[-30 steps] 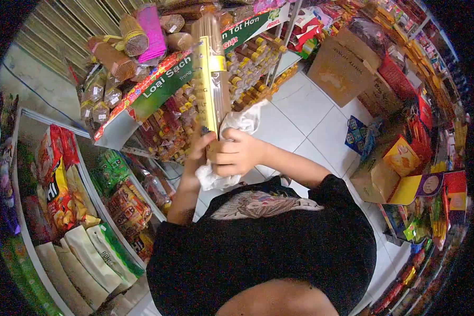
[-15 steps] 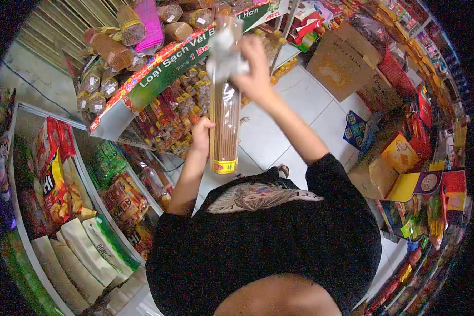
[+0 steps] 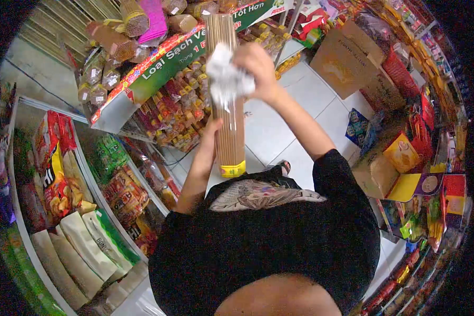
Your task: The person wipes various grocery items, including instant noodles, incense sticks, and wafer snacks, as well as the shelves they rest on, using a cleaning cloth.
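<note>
A long clear-wrapped pack of thin brown sticks (image 3: 230, 139) stands lengthwise in front of my chest, its yellow-labelled end nearest my shirt. My left hand (image 3: 211, 138) grips the pack's left side below its middle, with the fingers partly hidden behind it. Against the upper part of the pack, my right hand (image 3: 256, 69) holds a crumpled white cloth (image 3: 225, 73), its fingers closed on the cloth.
A shelf with a green and red banner (image 3: 168, 59) and stick bundles is ahead. Snack bags (image 3: 58, 184) fill the left rack. Cardboard boxes (image 3: 342, 63) stand at the right on the tiled floor (image 3: 295, 116).
The cloth and my right hand have moved down along the pack. The pack's lower end has shifted slightly right, and its top end now shows above the cloth.
</note>
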Tool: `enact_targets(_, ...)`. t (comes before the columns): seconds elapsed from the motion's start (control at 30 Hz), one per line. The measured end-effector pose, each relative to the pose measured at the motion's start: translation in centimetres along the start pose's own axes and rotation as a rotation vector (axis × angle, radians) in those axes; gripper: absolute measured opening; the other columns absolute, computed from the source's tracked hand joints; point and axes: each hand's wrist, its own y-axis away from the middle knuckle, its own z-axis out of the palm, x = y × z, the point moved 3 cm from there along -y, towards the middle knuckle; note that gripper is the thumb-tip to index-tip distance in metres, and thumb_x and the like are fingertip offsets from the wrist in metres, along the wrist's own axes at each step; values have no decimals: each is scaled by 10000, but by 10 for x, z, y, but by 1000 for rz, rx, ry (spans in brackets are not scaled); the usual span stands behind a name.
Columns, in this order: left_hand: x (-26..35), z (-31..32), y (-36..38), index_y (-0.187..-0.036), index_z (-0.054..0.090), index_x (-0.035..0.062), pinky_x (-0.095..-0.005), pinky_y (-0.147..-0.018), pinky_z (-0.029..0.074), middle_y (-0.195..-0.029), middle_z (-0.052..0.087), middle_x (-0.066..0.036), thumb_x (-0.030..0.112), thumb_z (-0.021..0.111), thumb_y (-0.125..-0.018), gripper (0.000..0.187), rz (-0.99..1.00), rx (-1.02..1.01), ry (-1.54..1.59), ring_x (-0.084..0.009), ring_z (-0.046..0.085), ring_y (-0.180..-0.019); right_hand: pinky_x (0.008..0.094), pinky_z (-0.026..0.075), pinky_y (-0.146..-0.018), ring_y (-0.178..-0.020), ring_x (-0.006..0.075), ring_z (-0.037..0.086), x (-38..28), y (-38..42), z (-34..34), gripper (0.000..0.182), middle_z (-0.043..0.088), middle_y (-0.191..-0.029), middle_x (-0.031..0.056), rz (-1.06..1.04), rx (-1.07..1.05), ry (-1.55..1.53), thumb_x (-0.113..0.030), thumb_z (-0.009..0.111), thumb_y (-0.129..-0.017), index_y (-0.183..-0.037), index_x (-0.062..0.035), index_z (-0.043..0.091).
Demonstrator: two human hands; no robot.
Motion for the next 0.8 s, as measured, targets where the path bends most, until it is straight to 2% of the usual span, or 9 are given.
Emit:
enact_targets(0.17,6,20,12,-1007,422,0,-315,-535,464,-799,530,-101,392,433,-697,500,-79,68,86,-189,541,-614,353,378,-680,-796,262,470,-15,22,11,374,481,-835,129,405,79,-250,-160,603,-509,-841,-32,487)
enact_targets(0.27,9,2,-2,-1060,390,1,-272,-608,451,-914,503,-94,392,390,-718,519,-9,161,593,-159,525,-720,347,387,-608,-734,235,494,-76,65,23,229,510,-775,79,218,-147,-366,-177,585,-537,-732,-72,530)
enact_targets(0.33,38,13,22,-1076,380,5,-261,-687,408,-931,487,-67,389,363,-737,512,110,162,221,-146,487,-807,331,383,-577,-698,211,488,-104,74,22,199,511,-760,72,95,-264,-380,-181,556,-543,-719,-90,535)
enact_targets(0.5,16,1,39,-1031,411,36,-231,-703,402,-947,488,-65,393,324,-789,440,47,110,364,-126,486,-832,341,376,-567,-657,212,475,-67,94,48,197,503,-747,56,-201,-287,-209,-205,533,-524,-675,-79,516)
enact_targets(0.57,-3,-19,42,-1013,425,23,-257,-704,413,-935,493,-83,345,364,-780,402,-165,31,232,-127,480,-850,347,371,-568,-671,226,469,-39,44,36,210,492,-753,63,-5,6,-106,-219,558,-545,-671,-61,503)
enact_targets(0.63,23,7,52,-966,460,12,-258,-650,425,-880,504,-61,290,475,-717,373,-64,39,49,-137,499,-756,312,369,-671,-746,197,462,-8,36,46,280,478,-807,98,504,460,-260,-150,542,-622,-851,-8,468)
enact_targets(0.67,26,9,54,-956,467,10,-255,-635,426,-864,506,-52,269,510,-694,371,58,94,-77,-141,504,-723,294,366,-715,-793,160,453,-8,24,41,265,479,-856,84,699,495,-599,-70,510,-658,-905,1,449)
enact_targets(0.73,35,9,57,-964,463,9,-254,-634,425,-866,505,-49,246,522,-681,374,103,123,-187,-147,507,-709,277,373,-719,-813,138,450,25,49,65,249,482,-884,65,716,528,-594,-45,478,-706,-947,1,433)
enact_targets(0.8,46,7,60,-972,458,9,-254,-633,424,-868,504,-47,222,535,-668,379,140,151,-299,-153,510,-695,274,373,-732,-817,137,451,-37,22,44,279,485,-893,55,983,430,-744,-98,526,-714,-963,-8,436)
